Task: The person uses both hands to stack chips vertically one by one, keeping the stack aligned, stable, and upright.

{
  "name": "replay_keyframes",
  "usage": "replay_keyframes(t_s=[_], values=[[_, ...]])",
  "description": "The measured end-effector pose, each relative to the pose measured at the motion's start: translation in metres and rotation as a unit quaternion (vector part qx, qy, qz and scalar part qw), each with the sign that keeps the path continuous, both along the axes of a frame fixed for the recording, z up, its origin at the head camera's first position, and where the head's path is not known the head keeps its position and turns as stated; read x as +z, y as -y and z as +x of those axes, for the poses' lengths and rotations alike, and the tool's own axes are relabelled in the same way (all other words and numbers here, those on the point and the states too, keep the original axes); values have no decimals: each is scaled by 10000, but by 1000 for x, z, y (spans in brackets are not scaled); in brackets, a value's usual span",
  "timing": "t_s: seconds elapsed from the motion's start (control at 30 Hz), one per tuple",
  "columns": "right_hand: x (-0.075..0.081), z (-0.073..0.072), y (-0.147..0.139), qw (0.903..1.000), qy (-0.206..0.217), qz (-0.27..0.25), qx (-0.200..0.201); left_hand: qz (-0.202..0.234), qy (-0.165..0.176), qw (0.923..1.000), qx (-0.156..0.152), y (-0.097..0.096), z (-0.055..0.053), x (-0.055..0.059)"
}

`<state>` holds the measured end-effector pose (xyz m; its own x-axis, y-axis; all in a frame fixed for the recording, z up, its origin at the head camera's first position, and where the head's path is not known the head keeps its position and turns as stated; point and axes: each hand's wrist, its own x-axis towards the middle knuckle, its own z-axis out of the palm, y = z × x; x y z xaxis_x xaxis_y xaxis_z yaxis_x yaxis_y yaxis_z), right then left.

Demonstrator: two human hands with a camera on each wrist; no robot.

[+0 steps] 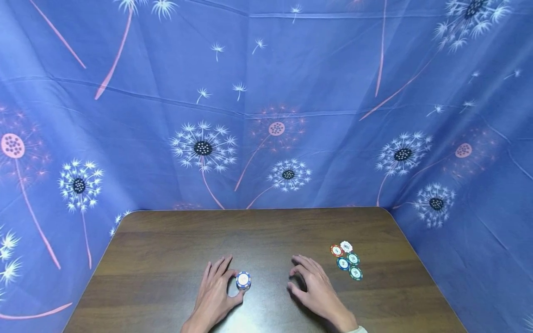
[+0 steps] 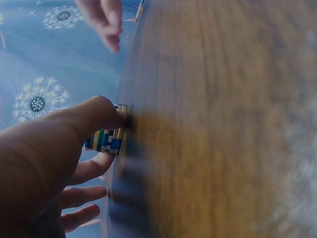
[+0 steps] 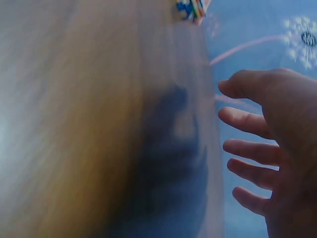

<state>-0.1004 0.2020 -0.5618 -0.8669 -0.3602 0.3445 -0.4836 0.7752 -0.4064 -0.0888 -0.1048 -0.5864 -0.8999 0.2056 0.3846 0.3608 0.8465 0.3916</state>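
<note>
A short stack of poker chips stands on the wooden table, with a blue-and-white chip on top. My left hand holds the stack between thumb and index finger, while its other fingers stretch out past it. In the left wrist view, the edges of the stacked chips show blue, green, yellow and white bands. My right hand hovers above the table to the right of the stack, fingers loosely bent and spread. Nothing lies between its fingers in the right wrist view.
Several loose chips lie flat on the right: a red one, a white one, a blue one and green ones. Behind the table and at its sides hangs a blue dandelion-print cloth.
</note>
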Motion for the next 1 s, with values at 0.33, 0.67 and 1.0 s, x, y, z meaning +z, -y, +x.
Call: replay_keyframes(t_s=[0.33,0.67,1.0], values=[[-11,22,-49,9934,-990,-41,-577,-48,43,10000,47,1,0,-1],[-22,36,-84,9864,-1186,-13,-1140,2,87,10000,31,0,1,0],[-25,35,-109,9808,-1246,-36,-1499,3,115,9999,39,0,0,0]])
